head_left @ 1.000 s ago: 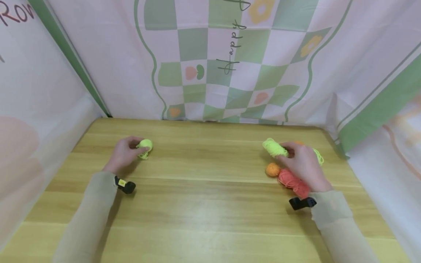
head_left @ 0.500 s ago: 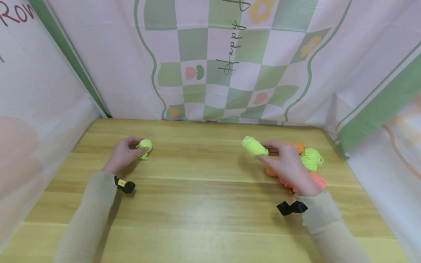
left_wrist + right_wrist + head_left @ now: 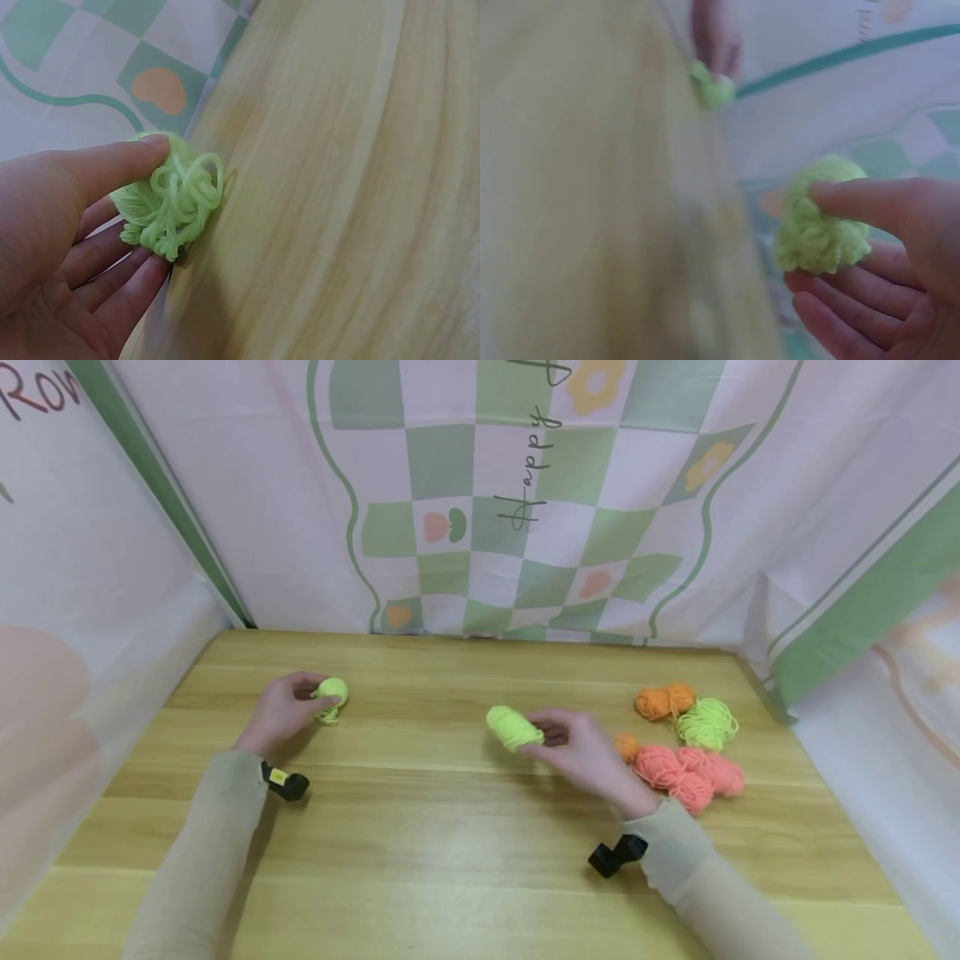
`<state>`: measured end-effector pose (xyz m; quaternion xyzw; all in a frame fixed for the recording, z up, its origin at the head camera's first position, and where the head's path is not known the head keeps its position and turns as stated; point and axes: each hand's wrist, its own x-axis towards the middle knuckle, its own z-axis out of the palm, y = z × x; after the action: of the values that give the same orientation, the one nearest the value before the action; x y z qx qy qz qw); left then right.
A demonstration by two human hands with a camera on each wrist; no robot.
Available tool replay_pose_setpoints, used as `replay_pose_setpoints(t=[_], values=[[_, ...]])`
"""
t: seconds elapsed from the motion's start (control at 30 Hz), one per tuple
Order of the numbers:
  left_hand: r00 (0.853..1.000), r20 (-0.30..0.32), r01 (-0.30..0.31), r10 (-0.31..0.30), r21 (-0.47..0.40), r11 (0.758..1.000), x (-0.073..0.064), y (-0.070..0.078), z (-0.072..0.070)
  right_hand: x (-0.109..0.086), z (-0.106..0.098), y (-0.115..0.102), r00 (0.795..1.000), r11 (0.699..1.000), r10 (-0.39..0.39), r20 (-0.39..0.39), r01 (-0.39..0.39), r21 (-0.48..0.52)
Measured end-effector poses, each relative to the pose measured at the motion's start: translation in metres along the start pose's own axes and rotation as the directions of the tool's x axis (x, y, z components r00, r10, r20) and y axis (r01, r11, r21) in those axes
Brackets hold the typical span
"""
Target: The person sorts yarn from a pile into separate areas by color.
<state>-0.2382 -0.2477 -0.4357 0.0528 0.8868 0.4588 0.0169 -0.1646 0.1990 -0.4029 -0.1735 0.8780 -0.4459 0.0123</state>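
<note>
My left hand [image 3: 281, 710] pinches a small pale yellow-green ball of yarn [image 3: 332, 692] at the left of the table. In the left wrist view, the thumb lies over that yarn ball [image 3: 176, 199] and loose loops hang from it. Near the middle of the table, my right hand [image 3: 585, 752] holds a bright yellow-green skein of yarn [image 3: 513, 727] between thumb and fingers. The right wrist view shows this skein [image 3: 823, 225] pinched near its end, with the remaining fingers extended below.
At the right of the wooden table [image 3: 420, 860] lie an orange skein [image 3: 665, 701], another yellow-green bundle [image 3: 707, 724], a small orange ball [image 3: 626, 747] and several coral-pink skeins [image 3: 690, 772]. A printed curtain [image 3: 442, 460] hangs behind the table's far edge.
My right hand has carried the yellow-green skein leftward from the yarn pile to near the table's middle, uncovering the pile. The left hand with its yarn ball has stayed still.
</note>
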Motion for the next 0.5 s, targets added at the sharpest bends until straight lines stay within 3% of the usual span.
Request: replay_pose_setpoints(t=[0.37,0.5], values=[[1.000,0.014,0.002,-0.002,-0.007,1.000,0.000,0.001,-0.001,0.020,0.064,-0.003,0.999,0.995,0.002,0.054,-0.008,0.097],[1.000,0.023,0.004,-0.003,-0.017,1.000,-0.001,0.003,-0.001,0.035,0.079,-0.013,0.992,0.983,0.070,0.104,-0.086,0.159]])
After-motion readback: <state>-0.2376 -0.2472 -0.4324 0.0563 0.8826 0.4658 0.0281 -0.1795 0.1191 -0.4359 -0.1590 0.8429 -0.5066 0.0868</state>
